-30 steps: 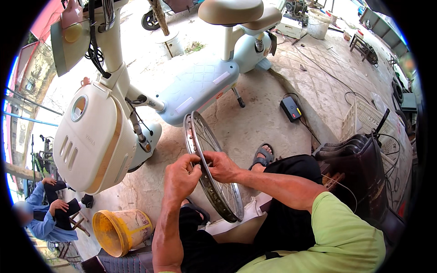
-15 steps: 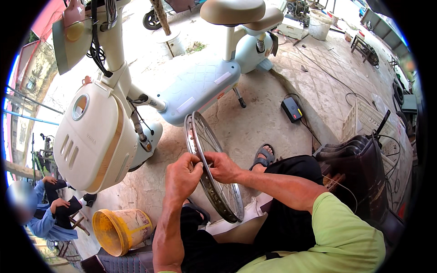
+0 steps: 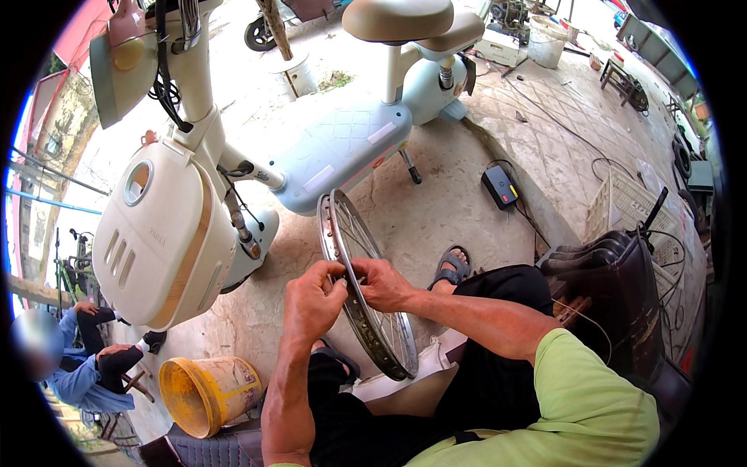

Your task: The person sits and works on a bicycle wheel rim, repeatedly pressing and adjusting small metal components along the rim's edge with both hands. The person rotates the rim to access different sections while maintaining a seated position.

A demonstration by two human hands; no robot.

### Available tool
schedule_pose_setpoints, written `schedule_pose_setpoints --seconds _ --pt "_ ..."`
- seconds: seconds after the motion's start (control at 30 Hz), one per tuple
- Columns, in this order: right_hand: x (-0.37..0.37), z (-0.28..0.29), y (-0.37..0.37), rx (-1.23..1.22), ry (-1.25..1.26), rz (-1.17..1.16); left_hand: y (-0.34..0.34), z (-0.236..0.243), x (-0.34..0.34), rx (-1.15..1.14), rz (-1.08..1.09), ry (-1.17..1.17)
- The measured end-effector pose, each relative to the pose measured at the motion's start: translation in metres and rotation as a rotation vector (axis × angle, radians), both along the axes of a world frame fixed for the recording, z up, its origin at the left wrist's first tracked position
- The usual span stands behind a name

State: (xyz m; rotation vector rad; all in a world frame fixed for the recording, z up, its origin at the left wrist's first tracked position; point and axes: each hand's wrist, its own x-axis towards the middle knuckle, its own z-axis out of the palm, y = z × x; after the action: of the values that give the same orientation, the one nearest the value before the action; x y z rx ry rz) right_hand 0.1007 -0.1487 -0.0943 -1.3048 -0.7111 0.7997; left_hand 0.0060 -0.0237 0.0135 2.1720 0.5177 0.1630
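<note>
A spoked metal wheel rim (image 3: 371, 342) stands tilted in front of me, between my legs, with no tyre on it. Thin spokes (image 3: 394, 331) run across its inside. My left hand (image 3: 315, 300) is closed in a pinch against the rim's outer, left face, and whatever lies between its fingertips is too small to name. On the other side, my right hand (image 3: 381, 286) has its fingers curled at the rim's inner edge near the spokes. Both hands meet at about the same spot, roughly halfway along the rim.
A pale electric scooter (image 3: 342, 156) stands just beyond the wheel. At left are a yellow-stained bucket (image 3: 233, 389) and a seated person (image 3: 85, 373). A black charger box (image 3: 498, 187) with cables, a white crate (image 3: 622, 206) and a dark padded seat (image 3: 599, 288) sit at right.
The wheel rim has shifted and turned very slightly, its top moving a little to the right. My hands keep the same place on it. The seated person's arm has lowered slightly.
</note>
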Motion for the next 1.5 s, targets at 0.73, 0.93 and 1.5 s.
schedule_pose_setpoints --seconds 0.73,0.93,1.5 --pt "-0.004 -0.007 0.005 0.065 0.124 0.003 0.005 -0.003 0.002 -0.007 0.007 -0.004" --pt "0.000 -0.004 0.000 -0.007 0.159 0.045 0.027 0.011 -0.004 -0.265 0.168 -0.207" --pt "0.000 0.004 -0.001 -0.057 0.128 0.032 0.054 0.023 -0.016 -0.853 0.435 -0.473"
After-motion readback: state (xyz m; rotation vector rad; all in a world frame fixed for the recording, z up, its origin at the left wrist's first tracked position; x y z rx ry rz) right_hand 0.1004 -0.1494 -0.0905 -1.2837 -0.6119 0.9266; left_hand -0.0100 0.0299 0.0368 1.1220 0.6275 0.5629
